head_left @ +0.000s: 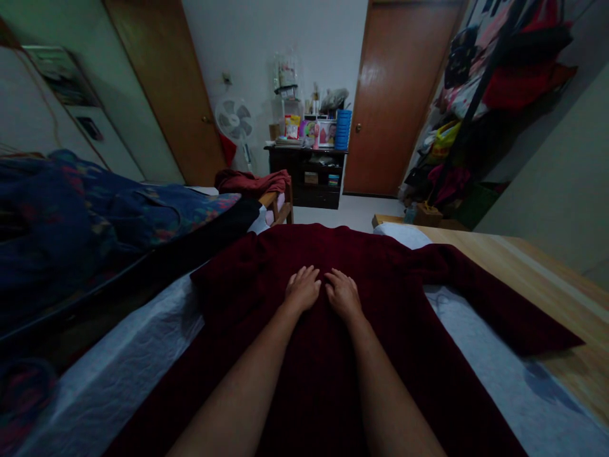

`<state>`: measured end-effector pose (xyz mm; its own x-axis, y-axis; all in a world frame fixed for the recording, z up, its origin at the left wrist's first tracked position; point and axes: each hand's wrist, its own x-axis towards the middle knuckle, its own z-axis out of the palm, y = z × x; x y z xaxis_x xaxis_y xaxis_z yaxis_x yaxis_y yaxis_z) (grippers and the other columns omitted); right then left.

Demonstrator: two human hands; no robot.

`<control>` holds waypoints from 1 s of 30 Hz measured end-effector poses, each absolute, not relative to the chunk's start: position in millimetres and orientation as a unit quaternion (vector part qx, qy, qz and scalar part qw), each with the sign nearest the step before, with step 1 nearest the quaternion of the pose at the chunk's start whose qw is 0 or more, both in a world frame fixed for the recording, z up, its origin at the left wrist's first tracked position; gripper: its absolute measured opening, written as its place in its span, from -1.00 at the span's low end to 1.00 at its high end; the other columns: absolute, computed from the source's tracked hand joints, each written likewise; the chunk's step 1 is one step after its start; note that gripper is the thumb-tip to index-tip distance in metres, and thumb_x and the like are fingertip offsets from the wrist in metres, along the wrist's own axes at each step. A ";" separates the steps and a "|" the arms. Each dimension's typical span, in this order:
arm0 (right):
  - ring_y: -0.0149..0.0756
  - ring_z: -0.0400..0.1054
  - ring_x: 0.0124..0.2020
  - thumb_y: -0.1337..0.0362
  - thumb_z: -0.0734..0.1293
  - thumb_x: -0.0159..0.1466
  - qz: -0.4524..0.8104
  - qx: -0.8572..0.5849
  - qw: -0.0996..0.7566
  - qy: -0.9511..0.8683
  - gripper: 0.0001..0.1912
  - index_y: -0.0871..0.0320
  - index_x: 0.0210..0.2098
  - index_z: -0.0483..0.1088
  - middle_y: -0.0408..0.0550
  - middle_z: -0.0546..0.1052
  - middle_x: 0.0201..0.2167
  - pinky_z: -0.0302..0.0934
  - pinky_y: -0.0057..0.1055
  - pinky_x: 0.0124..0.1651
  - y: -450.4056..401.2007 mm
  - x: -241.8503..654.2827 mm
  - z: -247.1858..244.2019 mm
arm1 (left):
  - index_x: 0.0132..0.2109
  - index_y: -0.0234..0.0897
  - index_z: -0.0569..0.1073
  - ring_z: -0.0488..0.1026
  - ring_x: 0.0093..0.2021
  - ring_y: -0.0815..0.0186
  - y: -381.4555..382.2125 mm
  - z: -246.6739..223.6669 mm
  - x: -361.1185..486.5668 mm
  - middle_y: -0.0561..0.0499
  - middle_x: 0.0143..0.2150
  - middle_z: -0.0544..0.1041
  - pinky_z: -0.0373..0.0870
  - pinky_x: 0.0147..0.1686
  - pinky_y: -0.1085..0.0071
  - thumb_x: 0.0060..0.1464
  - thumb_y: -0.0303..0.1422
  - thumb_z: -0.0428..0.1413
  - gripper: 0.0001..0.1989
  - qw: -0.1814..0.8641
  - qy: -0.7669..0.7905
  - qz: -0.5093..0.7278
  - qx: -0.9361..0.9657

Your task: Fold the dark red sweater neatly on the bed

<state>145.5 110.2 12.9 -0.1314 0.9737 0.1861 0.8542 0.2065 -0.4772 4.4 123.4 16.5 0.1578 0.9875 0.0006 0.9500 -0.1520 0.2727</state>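
Observation:
A dark maroon long-sleeved garment [314, 355], perhaps a coat or dress, lies spread out in front of me. One sleeve stretches to the right over a light wooden board; the left sleeve looks folded or bunched near the shoulder. My left hand [303, 289] rests palm down on the upper middle of the cloth, fingers extended. Close beside it, my right hand [342, 293] also lies on the fabric with its fingers stretched out and slightly bent. A narrow gap separates the two hands, and neither grips anything.
Beneath the garment is a white quilted mattress [137, 343]. The wooden board [528, 273] borders it on the right. Blue patterned fabric [118, 209] is piled at left. Beyond stand a wooden chair [284, 206] with reddish cloth, a dark cabinet [307, 181] and a fan [234, 119].

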 end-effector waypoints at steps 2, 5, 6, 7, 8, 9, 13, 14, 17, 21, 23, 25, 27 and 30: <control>-0.22 0.10 0.29 0.25 0.20 0.31 0.124 -0.618 0.226 -0.743 -0.59 0.06 0.13 0.35 0.00 0.28 0.26 -0.13 -0.15 0.32 109.2 144.2 14.5 | 0.30 -0.12 0.18 -0.02 0.38 0.19 134.5 15.2 -5.0 0.02 0.39 0.11 0.00 0.30 0.11 0.30 -0.20 -0.23 -0.52 0.097 0.641 0.080 0.758; -0.22 0.10 0.28 0.24 0.19 0.31 0.110 -0.621 0.222 -0.744 -0.58 0.09 0.14 0.34 0.02 0.28 0.26 -0.13 -0.17 0.31 107.7 141.7 16.0 | 0.31 -0.11 0.17 -0.02 0.38 0.19 149.7 11.8 -16.8 0.01 0.39 0.10 -0.04 0.30 0.08 0.30 -0.19 -0.22 -0.52 0.065 0.633 0.087 0.766; -0.22 0.10 0.28 0.25 0.19 0.31 0.106 -0.622 0.222 -0.743 -0.58 0.10 0.14 0.34 0.02 0.28 0.26 -0.14 -0.17 0.32 107.3 140.9 16.1 | 0.31 -0.12 0.17 -0.02 0.38 0.19 154.7 10.9 -19.4 0.01 0.39 0.10 -0.05 0.30 0.07 0.29 -0.19 -0.21 -0.52 0.056 0.629 0.092 0.770; -0.21 0.09 0.28 0.25 0.18 0.31 0.104 -0.624 0.223 -0.742 -0.58 0.11 0.14 0.33 0.03 0.28 0.26 -0.14 -0.17 0.32 106.9 140.2 16.0 | 0.30 -0.12 0.17 -0.01 0.38 0.20 159.8 10.2 -21.3 0.00 0.39 0.11 -0.06 0.30 0.07 0.29 -0.18 -0.20 -0.51 0.049 0.625 0.095 0.773; -0.21 0.09 0.28 0.25 0.18 0.31 0.102 -0.625 0.224 -0.740 -0.58 0.11 0.14 0.33 0.03 0.28 0.25 -0.15 -0.17 0.32 106.6 139.7 15.7 | 0.30 -0.12 0.17 -0.01 0.38 0.20 165.2 9.8 -22.7 0.00 0.39 0.11 -0.06 0.31 0.07 0.29 -0.17 -0.20 -0.51 0.044 0.623 0.097 0.775; -0.21 0.09 0.28 0.25 0.18 0.31 0.101 -0.626 0.226 -0.740 -0.58 0.11 0.14 0.33 0.02 0.28 0.25 -0.15 -0.17 0.32 106.3 139.3 15.3 | 0.30 -0.13 0.17 -0.01 0.37 0.20 171.0 9.7 -23.7 -0.01 0.39 0.12 -0.06 0.30 0.08 0.28 -0.17 -0.19 -0.51 0.042 0.623 0.097 0.775; -0.21 0.11 0.27 0.25 0.17 0.31 0.097 -0.625 0.230 -0.740 -0.58 0.09 0.14 0.33 0.01 0.30 0.24 -0.15 -0.17 0.32 106.0 138.5 13.6 | 0.29 -0.11 0.18 0.00 0.37 0.23 198.1 12.6 -26.9 0.00 0.38 0.13 -0.05 0.30 0.16 0.29 -0.22 -0.19 -0.53 0.039 0.626 0.093 0.774; -0.21 0.11 0.26 0.26 0.17 0.30 0.095 -0.625 0.231 -0.740 -0.58 0.10 0.14 0.33 0.01 0.30 0.24 -0.15 -0.17 0.32 106.0 138.3 13.5 | 0.29 -0.11 0.18 0.00 0.37 0.23 205.5 14.0 -27.9 0.00 0.38 0.13 -0.04 0.30 0.19 0.29 -0.24 -0.19 -0.54 0.040 0.627 0.091 0.773; -0.20 0.12 0.26 0.26 0.17 0.30 0.093 -0.627 0.231 -0.738 -0.58 0.10 0.14 0.33 0.02 0.30 0.23 -0.15 -0.17 0.31 105.9 137.7 13.9 | 0.30 -0.12 0.17 0.00 0.37 0.16 227.9 18.9 -29.9 -0.03 0.38 0.13 -0.01 0.28 0.16 0.28 -0.18 -0.18 -0.52 0.048 0.639 0.076 0.764; -0.19 0.12 0.26 0.25 0.17 0.31 0.095 -0.628 0.230 -0.737 -0.58 0.11 0.14 0.33 0.01 0.30 0.24 -0.15 -0.16 0.32 106.5 137.3 14.1 | 0.33 -0.10 0.12 -0.06 0.37 -0.13 254.5 24.5 -26.5 -0.15 0.40 0.05 -0.05 0.24 -0.13 0.21 0.04 -0.18 -0.37 0.069 0.671 0.048 0.737; -0.19 0.12 0.26 0.25 0.17 0.31 0.095 -0.627 0.231 -0.738 -0.58 0.11 0.14 0.33 0.00 0.31 0.23 -0.15 -0.16 0.32 107.1 137.7 13.3 | 0.35 -0.10 0.09 -0.15 0.37 -0.26 264.4 25.4 -24.1 -0.20 0.42 -0.03 -0.15 0.20 -0.29 0.17 0.11 -0.19 -0.29 0.081 0.694 0.034 0.715; -0.19 0.12 0.26 0.25 0.17 0.31 0.094 -0.626 0.233 -0.738 -0.58 0.10 0.14 0.33 -0.01 0.31 0.23 -0.13 -0.16 0.32 107.5 138.4 12.1 | 0.37 -0.06 0.05 -0.26 0.38 -0.29 271.3 24.4 -23.7 -0.20 0.44 -0.10 -0.27 0.18 -0.36 0.13 0.16 -0.21 -0.25 0.089 0.716 0.023 0.692; -0.19 0.13 0.25 0.25 0.16 0.31 0.092 -0.624 0.236 -0.739 -0.59 0.08 0.13 0.34 -0.01 0.31 0.23 -0.11 -0.16 0.31 107.7 139.0 11.2 | 0.37 0.00 0.03 -0.32 0.39 -0.25 275.1 21.5 -25.6 -0.15 0.45 -0.13 -0.32 0.19 -0.36 0.11 0.19 -0.23 -0.24 0.089 0.730 0.025 0.678; -0.19 0.14 0.25 0.25 0.16 0.31 0.089 -0.624 0.240 -0.738 -0.60 0.07 0.12 0.34 -0.01 0.32 0.22 -0.11 -0.16 0.31 107.4 139.0 10.7 | 0.36 0.00 0.07 -0.29 0.40 -0.20 275.6 15.6 -30.7 -0.14 0.44 -0.08 -0.32 0.20 -0.34 0.12 0.19 -0.24 -0.26 0.070 0.727 0.054 0.680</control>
<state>139.0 107.4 10.7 -0.1046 0.9642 0.2438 0.8788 0.2044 -0.4312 -30.7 275.6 15.6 -0.0641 0.9975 -0.0290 0.9824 0.0682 0.1740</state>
